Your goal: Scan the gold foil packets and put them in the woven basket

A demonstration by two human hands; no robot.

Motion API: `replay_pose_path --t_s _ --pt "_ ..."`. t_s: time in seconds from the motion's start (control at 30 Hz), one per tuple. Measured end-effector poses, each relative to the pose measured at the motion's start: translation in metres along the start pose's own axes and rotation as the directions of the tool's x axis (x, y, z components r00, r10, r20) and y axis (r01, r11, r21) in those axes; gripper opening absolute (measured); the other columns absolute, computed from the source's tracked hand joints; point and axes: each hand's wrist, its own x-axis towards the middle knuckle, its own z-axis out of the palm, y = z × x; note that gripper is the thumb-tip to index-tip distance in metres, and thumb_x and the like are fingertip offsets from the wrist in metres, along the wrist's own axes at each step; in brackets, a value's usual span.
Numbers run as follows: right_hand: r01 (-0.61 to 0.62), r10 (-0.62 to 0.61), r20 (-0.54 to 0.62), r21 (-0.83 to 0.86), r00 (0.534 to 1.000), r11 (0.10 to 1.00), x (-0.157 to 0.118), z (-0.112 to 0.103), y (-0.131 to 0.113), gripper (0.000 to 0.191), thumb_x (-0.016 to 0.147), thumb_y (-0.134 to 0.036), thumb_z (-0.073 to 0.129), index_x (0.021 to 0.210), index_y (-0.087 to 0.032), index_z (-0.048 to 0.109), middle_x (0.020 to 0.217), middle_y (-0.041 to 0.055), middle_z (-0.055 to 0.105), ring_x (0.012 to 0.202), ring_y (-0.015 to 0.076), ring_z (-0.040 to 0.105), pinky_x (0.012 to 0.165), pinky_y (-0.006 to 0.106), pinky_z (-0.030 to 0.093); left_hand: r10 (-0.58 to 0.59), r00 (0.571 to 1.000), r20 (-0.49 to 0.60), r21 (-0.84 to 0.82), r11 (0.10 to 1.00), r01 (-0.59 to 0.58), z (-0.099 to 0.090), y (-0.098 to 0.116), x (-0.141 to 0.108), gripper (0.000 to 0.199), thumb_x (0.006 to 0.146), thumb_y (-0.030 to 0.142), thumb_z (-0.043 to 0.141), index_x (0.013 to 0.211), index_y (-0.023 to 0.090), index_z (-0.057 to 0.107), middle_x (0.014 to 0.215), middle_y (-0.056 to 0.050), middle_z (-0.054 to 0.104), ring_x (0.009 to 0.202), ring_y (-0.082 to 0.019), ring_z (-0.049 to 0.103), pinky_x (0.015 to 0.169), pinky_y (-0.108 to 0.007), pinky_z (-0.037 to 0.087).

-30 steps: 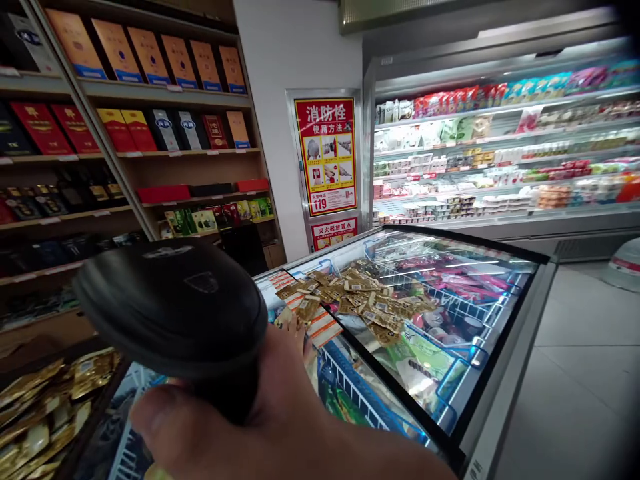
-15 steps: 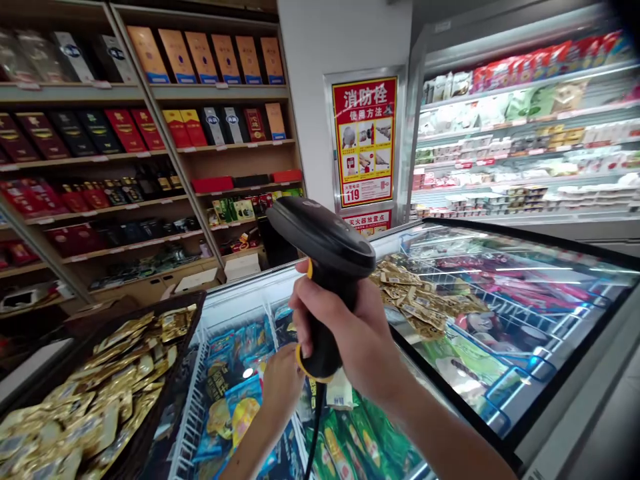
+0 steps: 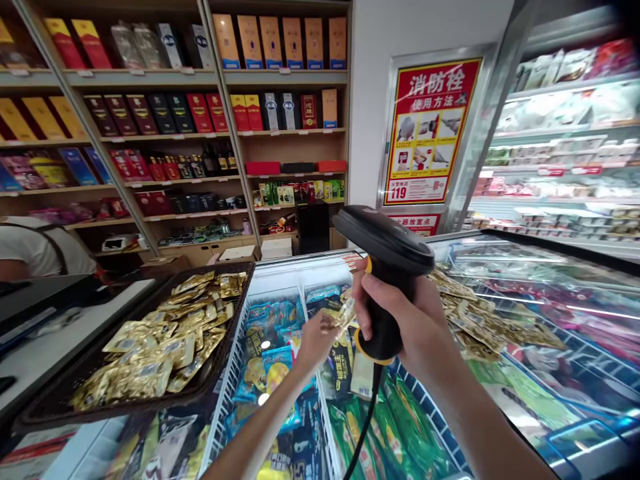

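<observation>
My right hand [image 3: 417,320] is wrapped round the grip of a black and yellow barcode scanner [image 3: 387,240], held up over the freezer with its cable hanging down. Just left of it, my left hand [image 3: 317,337] pinches a small shiny gold packet [image 3: 344,312], whose far end lies close to the scanner's handle. At the left a dark woven tray [image 3: 240,293] holds a heap of similar gold packets [image 3: 155,347]. More gold packets [image 3: 467,313] lie in a pile on the freezer's glass at the right.
Below my hands, a chest freezer [image 3: 270,270] holds wire baskets of blue and green frozen packs [image 3: 385,427]. A person in a white top [image 3: 45,247] is at the far left beside a counter [image 3: 115,313]. Shelves of boxes [image 3: 295,80] and a red sign [image 3: 433,133] stand behind.
My view has turned left, bringing the person and the whole tray into sight. My left hand has come out from behind the scanner, showing the gold packet in its fingers.
</observation>
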Motion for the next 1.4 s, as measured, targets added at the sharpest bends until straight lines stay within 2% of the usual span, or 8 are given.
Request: replay_pose_path --t_s 0.13,0.3,0.43,0.63,0.93,1.03,1.17,1.4 --pt "-0.054 0.055 0.02 -0.048 0.998 0.997 -0.003 -0.001 -0.004 0.025 0.09 -0.041 0.078 0.1 -0.02 0.067 0.061 -0.0031 0.06 0.047 0.011 0.051 0.045 0.022 0.045 0.034 0.979 -0.202 -0.114 0.992 -0.058 -0.062 0.046 0.016 0.027 0.066 0.034 0.085 0.083 0.016 0.073 0.084 -0.008 0.077 0.076 -0.023 0.072 0.069 -0.033 0.056" --pt "-0.161 0.165 0.072 -0.057 0.984 0.985 -0.007 0.0 -0.007 0.036 0.088 -0.045 0.08 0.107 -0.018 0.066 0.073 -0.0002 0.064 0.047 0.0087 0.051 0.045 0.021 0.045 0.101 0.899 -0.427 -0.167 0.968 -0.188 -0.15 0.1 0.013 0.054 0.055 0.045 0.094 0.095 0.012 0.08 0.088 -0.01 0.08 0.075 -0.022 0.072 0.071 -0.032 0.057" --pt "-0.235 0.248 0.108 -0.122 0.963 0.964 -0.01 0.0 -0.003 0.041 0.087 -0.052 0.08 0.103 -0.018 0.064 0.072 -0.0007 0.062 0.048 0.0089 0.051 0.046 0.022 0.044 0.148 0.85 -0.506 -0.149 0.955 -0.255 -0.182 0.117 -0.001 0.052 0.053 0.041 0.095 0.093 0.012 0.08 0.091 -0.01 0.08 0.08 -0.02 0.072 0.075 -0.029 0.057" --pt "-0.257 0.309 0.166 -0.277 0.936 0.926 -0.016 0.002 0.0 0.042 0.09 -0.056 0.076 0.1 -0.018 0.062 0.067 -0.0028 0.056 0.052 0.0103 0.05 0.05 0.023 0.045 0.175 0.837 -0.518 -0.079 0.965 -0.251 -0.195 0.116 -0.003 0.046 0.051 0.039 0.095 0.085 0.013 0.08 0.081 -0.007 0.077 0.08 -0.022 0.07 0.072 -0.028 0.053" --pt "-0.261 0.31 0.151 -0.278 0.939 0.925 -0.017 0.008 -0.002 0.039 0.091 -0.054 0.074 0.1 -0.019 0.06 0.063 -0.005 0.053 0.05 0.0103 0.048 0.05 0.024 0.045 0.183 0.871 -0.456 -0.001 0.978 -0.206 -0.197 0.107 0.004 0.045 0.054 0.048 0.093 0.083 0.015 0.081 0.09 -0.012 0.08 0.1 -0.031 0.071 0.091 -0.038 0.053" --pt "-0.273 0.318 0.139 -0.269 0.938 0.924 -0.017 0.008 -0.003 0.038 0.091 -0.053 0.074 0.103 -0.019 0.061 0.065 -0.0045 0.054 0.05 0.0103 0.048 0.05 0.024 0.045 0.207 0.876 -0.435 0.038 0.976 -0.213 -0.196 0.104 0.007 0.048 0.054 0.053 0.093 0.079 0.015 0.08 0.08 -0.01 0.077 0.096 -0.031 0.071 0.088 -0.037 0.054" --pt "-0.299 0.341 0.134 -0.262 0.93 0.918 -0.017 0.009 -0.004 0.037 0.089 -0.053 0.075 0.099 -0.02 0.062 0.065 -0.0044 0.055 0.049 0.0099 0.047 0.049 0.024 0.045 0.212 0.889 -0.407 0.017 0.974 -0.224 -0.192 0.104 0.007 0.05 0.053 0.054 0.093 0.079 0.014 0.078 0.082 -0.011 0.077 0.095 -0.028 0.07 0.086 -0.034 0.053" --pt "-0.285 0.316 0.11 -0.233 0.942 0.93 -0.019 0.012 -0.003 0.039 0.087 -0.053 0.077 0.102 -0.019 0.064 0.066 -0.0032 0.057 0.048 0.0105 0.047 0.048 0.024 0.044 0.24 0.888 -0.393 0.074 0.97 -0.23 -0.191 0.104 0.005 0.037 0.063 0.049 0.086 0.073 0.017 0.073 0.078 -0.006 0.073 0.082 -0.021 0.066 0.078 -0.029 0.049"
